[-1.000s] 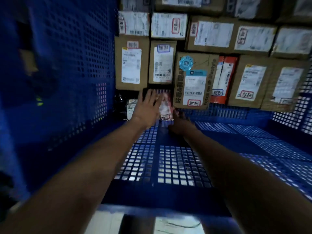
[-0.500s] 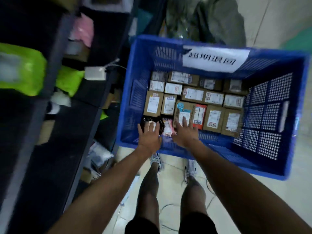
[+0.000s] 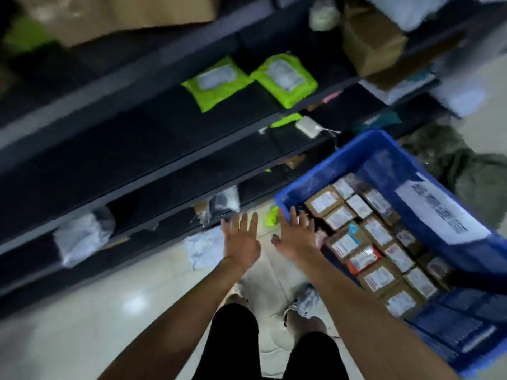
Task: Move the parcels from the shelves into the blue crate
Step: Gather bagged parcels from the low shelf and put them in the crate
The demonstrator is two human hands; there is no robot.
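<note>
parcels [image 3: 375, 278] in brown card, each bearing a white label, are lying packed in tight rows inside the blue crate [image 3: 323, 168], and a red parcel [image 3: 363, 259] is sitting among them toward the crate's near side. the crate is standing on the pale floor [image 3: 109, 311], and a white paper sheet [image 3: 441, 212] with blurred writing is hanging on the crate's far wall. the right hand [image 3: 295, 237] is hovering at the crate's left corner, fingers spread and straight, grasping nothing; whether it is touching the rim cannot be told. the left hand [image 3: 241, 239] is hovering just left of the crate over the floor, likewise released with fingers fanned and nothing in it. left of the crate the dark shelves [image 3: 137, 138] are running across the picture, and more parcels are waiting on them: two green parcels [image 3: 216, 83] are lying side by side well up and left of the crate, a grey-white bag [image 3: 82, 234] is resting on a lower shelf far to the crate's left, and a brown box [image 3: 373, 42] is sitting on a shelf above the crate. a small white device [image 3: 307, 127] is lying on a shelf edge just above the crate's left corner. a white bag [image 3: 205, 246] is lying on the floor left of the crate, beside the left hand. below the crate's left corner the person's black shorts [image 3: 236, 333] and a shoe [image 3: 304, 297] are showing, all of it blurred.
</note>
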